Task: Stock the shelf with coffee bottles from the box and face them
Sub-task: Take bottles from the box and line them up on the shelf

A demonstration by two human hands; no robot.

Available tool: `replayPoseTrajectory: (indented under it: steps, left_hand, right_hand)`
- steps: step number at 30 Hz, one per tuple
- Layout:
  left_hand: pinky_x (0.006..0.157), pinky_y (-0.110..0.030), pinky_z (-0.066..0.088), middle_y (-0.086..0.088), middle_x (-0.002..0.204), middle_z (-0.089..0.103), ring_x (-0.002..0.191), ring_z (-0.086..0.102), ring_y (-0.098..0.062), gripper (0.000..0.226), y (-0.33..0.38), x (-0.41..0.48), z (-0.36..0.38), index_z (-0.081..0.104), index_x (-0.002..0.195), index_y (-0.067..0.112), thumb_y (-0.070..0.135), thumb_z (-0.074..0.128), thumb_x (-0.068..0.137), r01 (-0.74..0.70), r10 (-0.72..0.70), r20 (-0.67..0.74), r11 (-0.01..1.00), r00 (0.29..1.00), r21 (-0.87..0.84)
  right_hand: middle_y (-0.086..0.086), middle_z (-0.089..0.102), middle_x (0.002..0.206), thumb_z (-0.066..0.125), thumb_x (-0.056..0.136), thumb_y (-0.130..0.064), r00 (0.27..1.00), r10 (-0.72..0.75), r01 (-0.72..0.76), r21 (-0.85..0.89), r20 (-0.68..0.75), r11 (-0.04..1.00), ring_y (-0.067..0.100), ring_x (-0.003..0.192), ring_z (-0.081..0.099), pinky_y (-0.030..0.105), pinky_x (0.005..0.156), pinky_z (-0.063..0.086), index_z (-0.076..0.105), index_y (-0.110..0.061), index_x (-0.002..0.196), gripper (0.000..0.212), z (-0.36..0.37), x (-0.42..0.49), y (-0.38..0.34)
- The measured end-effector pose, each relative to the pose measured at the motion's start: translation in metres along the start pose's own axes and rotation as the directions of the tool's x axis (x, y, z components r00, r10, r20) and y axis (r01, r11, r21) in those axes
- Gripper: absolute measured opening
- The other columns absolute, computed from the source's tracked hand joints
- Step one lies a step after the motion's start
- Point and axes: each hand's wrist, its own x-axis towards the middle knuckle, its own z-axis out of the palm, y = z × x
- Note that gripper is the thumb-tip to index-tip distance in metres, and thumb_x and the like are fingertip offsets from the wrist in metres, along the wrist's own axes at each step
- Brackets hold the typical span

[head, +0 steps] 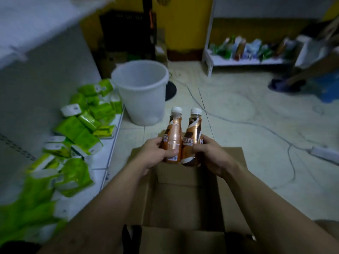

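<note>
Left bottle [173, 138]: upright, white cap up, label toward the camera, above the far edge of the open box.
Right bottle [191, 138]: upright just beside it, bodies touching low down, caps apart.
Left hand [156, 155]: grips the lower half of the left bottle; thumb laid across the front of the label, fingers curled round the back and mostly hidden.
Right hand [213, 156]: wrapped round the lower half of the right bottle from the right; thumb pressed on the front near the base, fingers curled behind.
Orange sliver [201, 141]: lettered, at the right fingers; cannot tell if another bottle.
Box [233, 162]: brown cardboard, flaps open, on the floor under both forearms; inside dark, contents unclear.
Bucket [141, 92]: white, on the floor beyond the bottles.
Green packs [82, 125]: heaped on the low shelf [102, 158] at left.
</note>
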Motion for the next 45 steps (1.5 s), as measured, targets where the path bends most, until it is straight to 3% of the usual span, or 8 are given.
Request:
replayPoseTrajectory:
  steps: [7,13,18,23,32,37,41,45]
  left_hand:
    - [0.084,-0.036,0.056,-0.001,0.107,0.070,0.094,0.068,-0.017,0.062,0.063,-0.096,-0.056,0.058,0.123,0.020,0.018,0.085,0.067,-0.236,0.227,-0.164,0.971,0.960,-0.037]
    - [0.080,-0.033,0.056,0.001,0.102,0.071,0.091,0.070,-0.017,0.047,0.100,-0.179,-0.109,0.060,0.104,0.031,0.006,0.081,0.070,-0.426,0.403,-0.308,0.905,0.862,-0.007]
    - [0.081,-0.032,0.055,-0.015,0.116,0.065,0.097,0.068,-0.024,0.062,0.124,-0.253,-0.161,0.052,0.129,0.005,-0.006,0.075,0.073,-0.480,0.442,-0.439,0.877,0.782,0.027]
    - [0.071,-0.022,0.056,-0.006,0.108,0.069,0.091,0.070,-0.016,0.057,0.149,-0.321,-0.200,0.057,0.124,0.011,-0.003,0.076,0.072,-0.519,0.514,-0.541,0.840,0.666,0.159]
    - [0.068,-0.010,0.048,0.014,0.105,0.064,0.092,0.061,0.005,0.063,0.118,-0.404,-0.263,0.051,0.122,0.028,0.014,0.083,0.070,-0.288,0.486,-0.685,0.874,0.542,0.392]
    - [0.079,-0.021,0.053,0.007,0.112,0.063,0.098,0.060,-0.001,0.070,0.065,-0.445,-0.289,0.047,0.131,0.025,0.016,0.082,0.070,-0.098,0.386,-0.806,0.918,0.448,0.385]
    - [0.069,-0.011,0.049,0.020,0.102,0.061,0.088,0.063,0.004,0.069,0.024,-0.474,-0.298,0.046,0.127,0.033,0.020,0.081,0.069,0.012,0.321,-0.881,0.938,0.347,0.346]
    - [0.080,-0.020,0.049,0.014,0.108,0.063,0.096,0.061,-0.002,0.067,0.000,-0.486,-0.305,0.048,0.125,0.031,0.023,0.082,0.067,0.058,0.267,-0.928,0.955,0.258,0.291]
  right_hand:
    - [0.014,0.071,0.111,0.077,0.073,-0.002,0.959,-0.221,0.236,-0.065,0.180,0.970,0.029,0.101,0.070,0.040,0.083,0.056,0.060,-0.010,0.119,0.050,0.055,-0.065,-0.085]
    - [0.015,0.070,0.111,0.080,0.070,-0.001,0.896,-0.397,0.419,-0.083,0.199,0.904,0.030,0.104,0.067,0.050,0.096,0.052,0.060,-0.007,0.118,0.052,0.132,-0.111,-0.140]
    - [0.010,0.074,0.100,0.085,0.065,-0.001,0.811,-0.513,0.550,-0.069,0.281,0.832,0.024,0.093,0.072,0.035,0.078,0.058,0.064,-0.007,0.109,0.050,0.197,-0.146,-0.188]
    - [0.005,0.076,0.092,0.089,0.061,-0.004,0.709,-0.629,0.676,-0.053,0.319,0.735,0.021,0.086,0.073,0.036,0.076,0.059,0.065,-0.010,0.099,0.045,0.260,-0.173,-0.223]
    - [0.000,0.075,0.080,0.092,0.055,-0.019,0.600,-0.625,0.736,-0.039,0.499,0.675,0.014,0.073,0.072,0.028,0.061,0.054,0.061,-0.017,0.089,0.046,0.376,-0.184,-0.214]
    - [-0.005,0.072,0.069,0.092,0.056,-0.019,0.595,-0.528,0.685,-0.039,0.606,0.728,0.010,0.060,0.069,0.021,0.048,0.050,0.057,-0.018,0.083,0.043,0.449,-0.193,-0.168]
    - [-0.001,0.072,0.083,0.091,0.057,-0.016,0.572,-0.466,0.676,-0.067,0.675,0.734,0.018,0.076,0.071,0.037,0.066,0.059,0.057,-0.020,0.087,0.046,0.497,-0.205,-0.136]
    - [-0.003,0.073,0.087,0.090,0.058,-0.009,0.521,-0.449,0.700,-0.062,0.726,0.712,0.015,0.081,0.071,0.041,0.073,0.060,0.058,-0.024,0.095,0.051,0.527,-0.209,-0.115]
